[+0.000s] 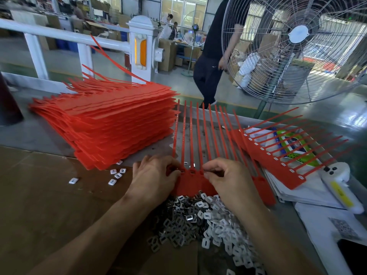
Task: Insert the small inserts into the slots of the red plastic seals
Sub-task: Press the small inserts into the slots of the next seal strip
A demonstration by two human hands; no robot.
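Note:
A red strip of joined seals [195, 183] lies flat in front of me, its thin tails pointing away. My left hand [154, 176] rests on its left end, fingertips pinching a small insert at a slot. On the right part of the strip, my right hand [228, 179] has its fingers curled and pinches another insert at a slot. A heap of small inserts [202, 221], grey metal and white, lies just below the strip between my forearms. A few loose white inserts [116, 175] sit to the left.
A tall stack of red seal strips [111, 124] stands at the left. Another strip [278, 157] lies over papers at the right, beside a white device [341, 187]. A big floor fan [297, 46] stands beyond the table, and a person [214, 56] walks past it.

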